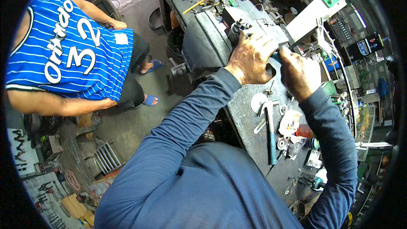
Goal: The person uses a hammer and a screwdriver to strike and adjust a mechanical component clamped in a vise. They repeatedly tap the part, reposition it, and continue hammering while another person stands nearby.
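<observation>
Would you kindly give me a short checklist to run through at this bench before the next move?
1. Gloves on the dark-blue-sleeved left hand and right hand: not ok; both are bare.
2. Right hand's grip on the blue-teal object: cannot tell; the hand hides most of it.
3. Dark cylindrical metal part firmly held: cannot tell; the left hand covers part of it.
4. Steel hammer with teal handle away from both hands: ok; it lies apart on the dark grey bench.
5. Co-worker in blue, white-striped jersey away from the hands: ok; standing to the left.
6. Closed footwear on the co-worker: not ok; open blue slippers show.
</observation>
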Demonstrator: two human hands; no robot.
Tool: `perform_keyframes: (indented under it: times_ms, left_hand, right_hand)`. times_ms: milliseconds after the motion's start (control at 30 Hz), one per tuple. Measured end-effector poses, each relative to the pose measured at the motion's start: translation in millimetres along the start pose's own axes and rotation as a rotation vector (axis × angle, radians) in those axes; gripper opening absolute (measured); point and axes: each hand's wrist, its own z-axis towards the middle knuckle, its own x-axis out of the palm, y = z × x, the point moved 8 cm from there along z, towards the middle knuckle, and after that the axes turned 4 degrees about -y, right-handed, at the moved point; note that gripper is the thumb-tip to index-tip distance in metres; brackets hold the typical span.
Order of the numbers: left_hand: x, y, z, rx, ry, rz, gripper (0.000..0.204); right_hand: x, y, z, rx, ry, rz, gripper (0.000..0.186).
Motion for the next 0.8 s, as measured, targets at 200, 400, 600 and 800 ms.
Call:
perform_keyframes:
  times_ms: [200, 400, 600, 800]
  left_hand:
    - [-3.5, 14.9, -3.9, -0.015, -0.024, -0.038, 0.051]
    - [-0.4, 9.4, -1.4, -0.036, 0.009, -0.074, 0.061]
    - [0.6, -4.1, -6.0, 0.008, -0.017, -0.024, 0.054]
    - [-7.4, -26.6, -23.1, 0.139, -0.008, -0.02, 0.041]
  right_hand:
    - [-14.0, 25.7, 9.5, 0.116, 0.132, 0.014, 0.02]
    - [-7.0, 7.7, 14.6, -0.047, 0.138, 0.0, 0.037]
    - [9.6, -5.5, -2.4, -0.052, 0.111, 0.032, 0.035]
    - [-18.0, 36.1, -39.9, 0.186, 0.051, -0.076, 0.021]
